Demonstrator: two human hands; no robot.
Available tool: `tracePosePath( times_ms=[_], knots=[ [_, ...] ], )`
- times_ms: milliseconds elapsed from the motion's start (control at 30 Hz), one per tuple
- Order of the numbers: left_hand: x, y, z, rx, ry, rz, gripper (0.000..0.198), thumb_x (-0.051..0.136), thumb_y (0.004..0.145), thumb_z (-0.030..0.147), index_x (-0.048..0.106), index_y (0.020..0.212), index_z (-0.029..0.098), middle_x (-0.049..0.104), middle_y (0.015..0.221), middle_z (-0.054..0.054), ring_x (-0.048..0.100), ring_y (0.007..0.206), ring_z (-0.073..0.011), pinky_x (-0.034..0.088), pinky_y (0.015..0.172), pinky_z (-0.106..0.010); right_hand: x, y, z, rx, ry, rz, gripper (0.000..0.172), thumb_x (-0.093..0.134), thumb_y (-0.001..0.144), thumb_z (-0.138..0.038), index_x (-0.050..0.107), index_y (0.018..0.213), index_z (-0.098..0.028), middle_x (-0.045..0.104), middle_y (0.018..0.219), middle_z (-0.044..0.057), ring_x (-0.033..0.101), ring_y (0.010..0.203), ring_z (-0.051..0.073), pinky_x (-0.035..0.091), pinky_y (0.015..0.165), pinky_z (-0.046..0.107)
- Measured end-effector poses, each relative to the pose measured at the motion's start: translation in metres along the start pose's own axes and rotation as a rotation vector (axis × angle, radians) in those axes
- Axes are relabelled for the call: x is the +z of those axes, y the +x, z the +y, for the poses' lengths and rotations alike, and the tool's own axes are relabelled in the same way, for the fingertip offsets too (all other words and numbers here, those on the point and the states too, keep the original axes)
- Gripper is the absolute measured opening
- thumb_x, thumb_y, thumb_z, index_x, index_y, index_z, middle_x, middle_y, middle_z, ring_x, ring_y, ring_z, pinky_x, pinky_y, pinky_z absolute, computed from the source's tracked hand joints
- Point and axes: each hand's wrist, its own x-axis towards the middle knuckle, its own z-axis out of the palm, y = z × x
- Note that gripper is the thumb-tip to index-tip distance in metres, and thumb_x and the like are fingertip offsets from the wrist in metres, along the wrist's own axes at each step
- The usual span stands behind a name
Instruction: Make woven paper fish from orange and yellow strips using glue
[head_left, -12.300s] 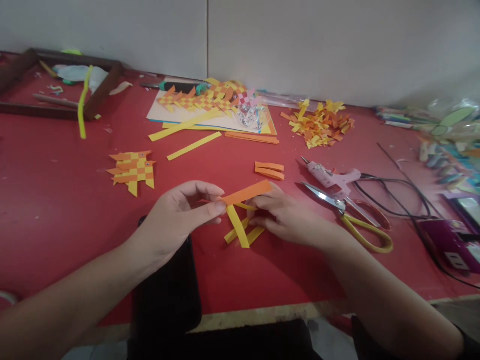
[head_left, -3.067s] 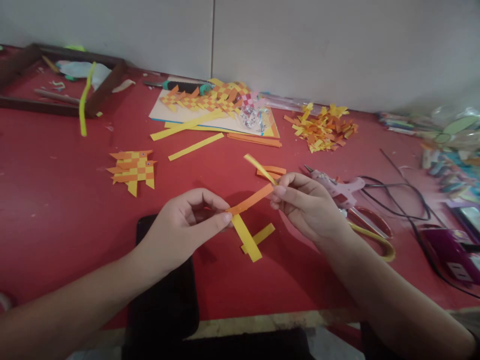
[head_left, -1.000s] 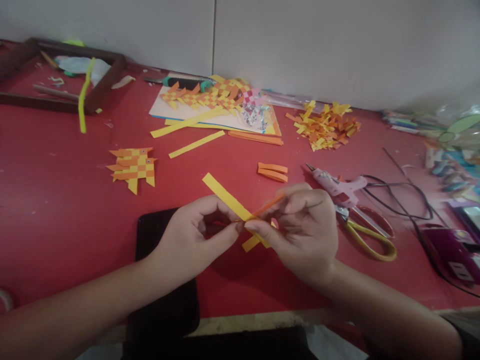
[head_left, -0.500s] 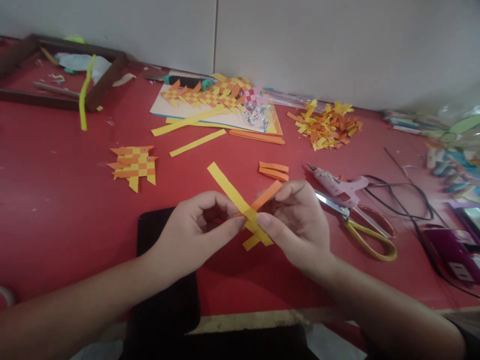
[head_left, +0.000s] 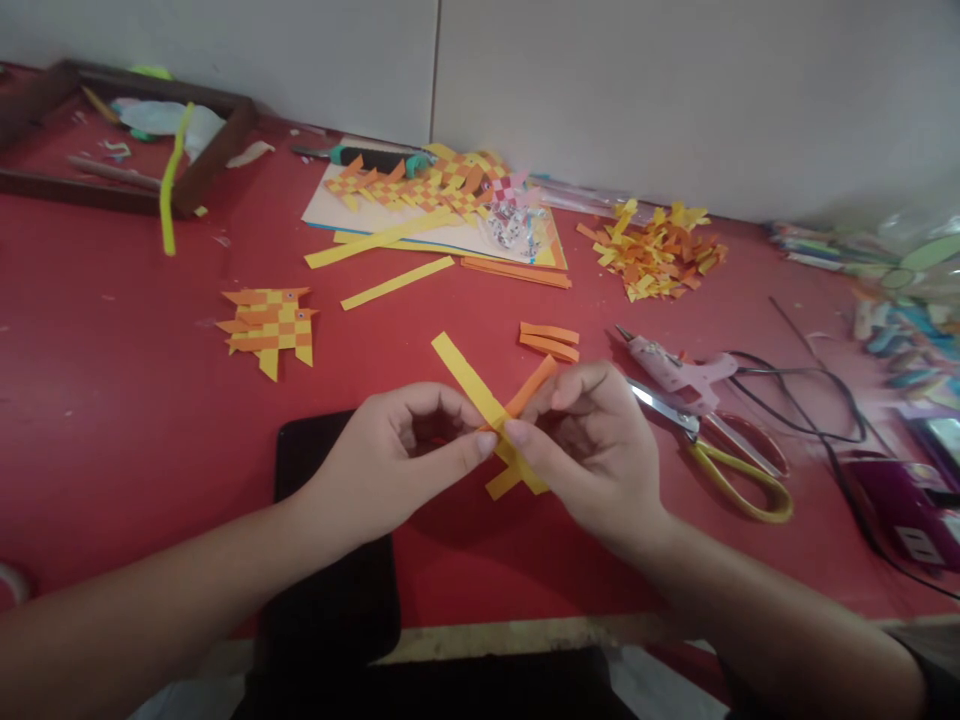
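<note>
Between my two hands are crossed yellow and orange paper strips (head_left: 474, 378), held above the front of the red table. My left hand (head_left: 405, 460) pinches them from the left, thumb and index fingertip meeting at the crossing. From the right, my right hand (head_left: 600, 455) grips the same strips, its thumb pressed on the yellow crossing and its other fingers curled behind. One yellow end points up and left, an orange end up and right, and short yellow ends stick out below. The fingers hide part of the weave.
Woven paper fish (head_left: 271, 330) lie at left. Beyond my hands are loose orange strips (head_left: 549, 342), a yellow strip (head_left: 397, 283) and a pile of paper scraps (head_left: 660, 250). Scissors (head_left: 739, 480), a pink glue gun (head_left: 679, 372) and its cable lie right. A black flat object (head_left: 337, 590) is under my left forearm.
The upper yellow end has shifted slightly right and down, and the orange end has tilted a little left. My right thumb has slid slightly left toward my left thumb. Both hands keep their hold.
</note>
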Motion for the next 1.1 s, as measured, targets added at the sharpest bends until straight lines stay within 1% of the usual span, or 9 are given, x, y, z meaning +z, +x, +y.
tracePosePath(
  times_ms=[233,367,533,633,700,767,900,1000,1100],
  knots=[
    [0.001,0.001,0.003,0.011,0.032,0.022,0.011,0.074,0.08,0.025,0.066,0.076,0.018,0.067,0.074,0.004,0.06,0.068,-0.0076,0.049,0.064,-0.016,0.0,-0.001,0.0,-0.035,-0.031,0.0,0.027,0.067,0.083,-0.009,0.045,0.088,-0.023,0.058,0.071,-0.006,0.058,0.055,0.005,0.047,0.046,0.014],
    [0.0,0.0,0.004,0.02,0.052,0.038,0.011,0.073,0.082,0.025,0.066,0.077,0.018,0.066,0.074,0.003,0.059,0.068,-0.0083,0.048,0.064,-0.017,-0.001,-0.001,0.0,-0.052,-0.051,-0.016,0.023,0.066,0.085,-0.01,0.047,0.087,-0.023,0.062,0.073,-0.005,0.061,0.057,0.007,0.048,0.047,0.016],
    [0.0,-0.001,0.002,0.026,0.043,0.046,0.01,0.072,0.082,0.025,0.065,0.078,0.019,0.066,0.075,0.003,0.06,0.069,-0.0093,0.049,0.065,-0.019,-0.005,-0.003,-0.001,-0.06,-0.09,-0.046,0.021,0.064,0.087,-0.012,0.046,0.086,-0.023,0.063,0.071,-0.003,0.059,0.054,0.008,0.045,0.045,0.019],
    [0.001,0.001,0.002,0.037,0.042,0.047,0.011,0.071,0.083,0.025,0.065,0.077,0.018,0.065,0.075,0.003,0.059,0.069,-0.0092,0.049,0.066,-0.019,-0.007,-0.004,0.0,-0.074,-0.159,-0.053,0.021,0.065,0.086,-0.015,0.046,0.083,-0.023,0.061,0.067,-0.003,0.057,0.054,0.009,0.044,0.045,0.021],
    [0.001,0.002,0.002,0.039,0.044,0.05,0.011,0.071,0.083,0.025,0.064,0.077,0.018,0.064,0.074,0.003,0.059,0.069,-0.0087,0.049,0.065,-0.019,-0.008,-0.004,0.0,-0.063,-0.191,-0.056,0.02,0.066,0.086,-0.017,0.047,0.082,-0.023,0.057,0.065,-0.005,0.053,0.051,0.008,0.042,0.044,0.021],
    [0.001,0.002,0.003,0.034,0.038,0.051,0.011,0.071,0.083,0.025,0.064,0.077,0.018,0.064,0.074,0.003,0.059,0.069,-0.0085,0.049,0.065,-0.018,-0.009,-0.003,0.0,-0.045,-0.18,-0.066,0.019,0.067,0.086,-0.018,0.048,0.084,-0.023,0.056,0.068,-0.004,0.051,0.051,0.007,0.041,0.044,0.02],
    [0.0,0.001,0.003,0.016,0.009,0.074,0.012,0.071,0.083,0.024,0.062,0.077,0.018,0.064,0.072,0.003,0.058,0.066,-0.0079,0.048,0.064,-0.018,-0.01,0.001,-0.001,-0.007,-0.114,-0.126,0.021,0.069,0.083,-0.019,0.049,0.088,-0.022,0.058,0.081,-0.001,0.057,0.065,0.009,0.048,0.052,0.021],
    [-0.001,0.001,0.003,0.019,-0.004,0.101,0.014,0.07,0.083,0.025,0.06,0.076,0.018,0.063,0.071,0.003,0.06,0.066,-0.009,0.049,0.065,-0.02,-0.01,0.003,0.0,0.049,-0.108,-0.164,0.024,0.07,0.081,-0.02,0.047,0.088,-0.023,0.057,0.077,-0.003,0.055,0.063,0.009,0.049,0.054,0.021],
    [-0.004,0.003,0.004,0.043,0.1,0.132,0.016,0.07,0.083,0.031,0.059,0.082,0.019,0.065,0.077,0.001,0.064,0.072,-0.0128,0.052,0.068,-0.025,-0.01,0.004,0.003,0.102,-0.166,-0.13,0.023,0.07,0.082,-0.024,0.047,0.087,-0.022,0.056,0.072,-0.004,0.054,0.059,0.008,0.047,0.052,0.02]
  ],
)
